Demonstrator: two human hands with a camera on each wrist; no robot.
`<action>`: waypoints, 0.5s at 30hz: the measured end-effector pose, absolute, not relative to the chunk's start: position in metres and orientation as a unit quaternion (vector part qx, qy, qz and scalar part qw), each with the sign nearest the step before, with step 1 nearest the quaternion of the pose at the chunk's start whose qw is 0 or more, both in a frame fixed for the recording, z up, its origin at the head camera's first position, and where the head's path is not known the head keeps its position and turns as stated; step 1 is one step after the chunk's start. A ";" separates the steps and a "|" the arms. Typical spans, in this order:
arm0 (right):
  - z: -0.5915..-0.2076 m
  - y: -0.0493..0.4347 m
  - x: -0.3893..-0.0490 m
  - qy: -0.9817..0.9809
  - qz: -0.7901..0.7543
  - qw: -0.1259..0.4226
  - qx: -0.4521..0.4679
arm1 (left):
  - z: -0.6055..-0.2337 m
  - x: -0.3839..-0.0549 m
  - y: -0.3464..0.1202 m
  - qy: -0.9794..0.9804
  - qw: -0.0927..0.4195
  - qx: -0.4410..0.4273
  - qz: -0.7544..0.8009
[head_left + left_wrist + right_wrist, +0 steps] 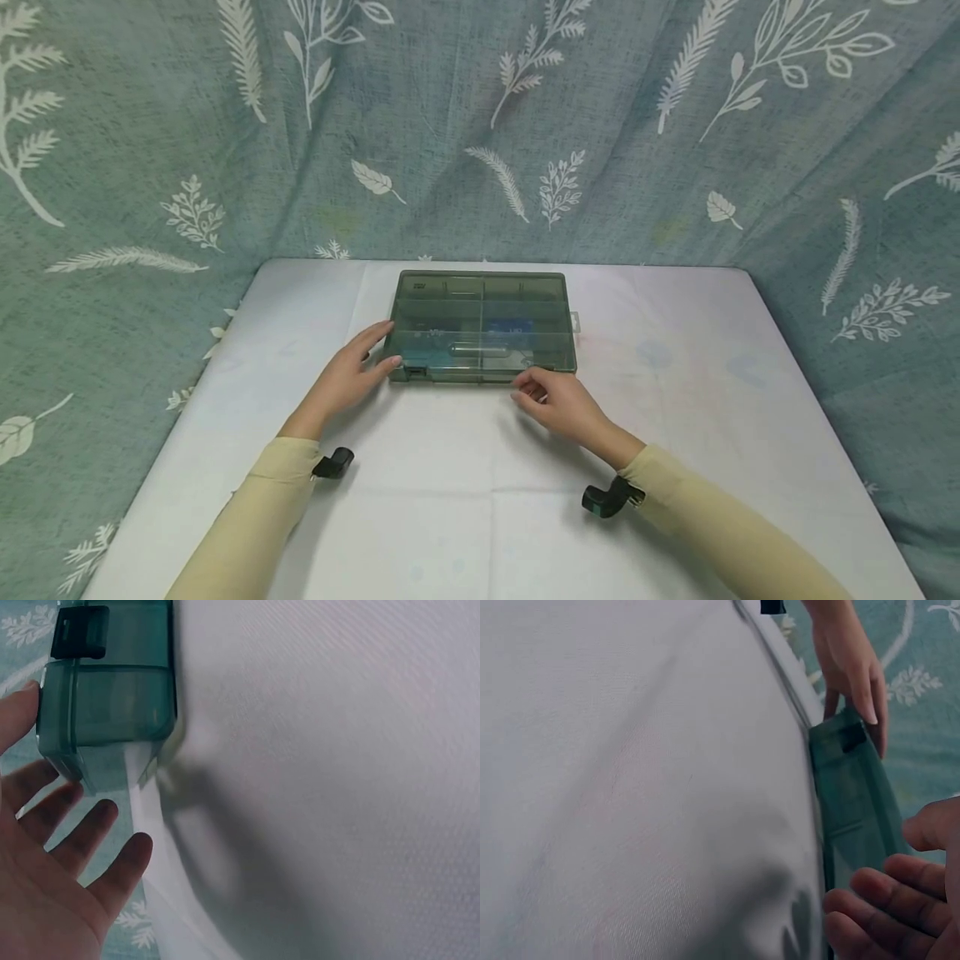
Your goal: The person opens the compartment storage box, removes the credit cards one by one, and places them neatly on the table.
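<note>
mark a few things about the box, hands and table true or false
1. The left hand is at the left end of the box. True.
2. The box's lid stands wide open. False: it is down.
3. A cloth with white leaves hangs behind the table. True.
4. The right hand is at the box's far edge. False: it is at the near edge.
5. The tabletop is white. True.

Looks like a shallow, rectangular box of translucent green plastic. Lies flat, with the lid closed, between the left hand and the right hand. Carries a black latch just beside the left hand. Shows blue contents dimly, beyond the right hand.
</note>
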State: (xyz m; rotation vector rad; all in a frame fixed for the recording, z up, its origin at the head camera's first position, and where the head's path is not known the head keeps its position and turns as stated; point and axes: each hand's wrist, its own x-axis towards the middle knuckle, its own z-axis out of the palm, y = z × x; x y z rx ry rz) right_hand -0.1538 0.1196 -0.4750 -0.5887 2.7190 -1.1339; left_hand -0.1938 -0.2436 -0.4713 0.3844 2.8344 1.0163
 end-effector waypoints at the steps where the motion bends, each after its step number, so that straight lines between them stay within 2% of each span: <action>1: -0.476 0.117 -0.154 0.902 -0.379 0.070 -0.194 | -0.471 -0.194 -0.244 0.933 0.056 0.126 0.333; 15: -0.489 0.084 -0.160 0.877 -0.422 0.097 -0.209 | -0.478 -0.196 -0.244 0.928 0.074 0.128 0.341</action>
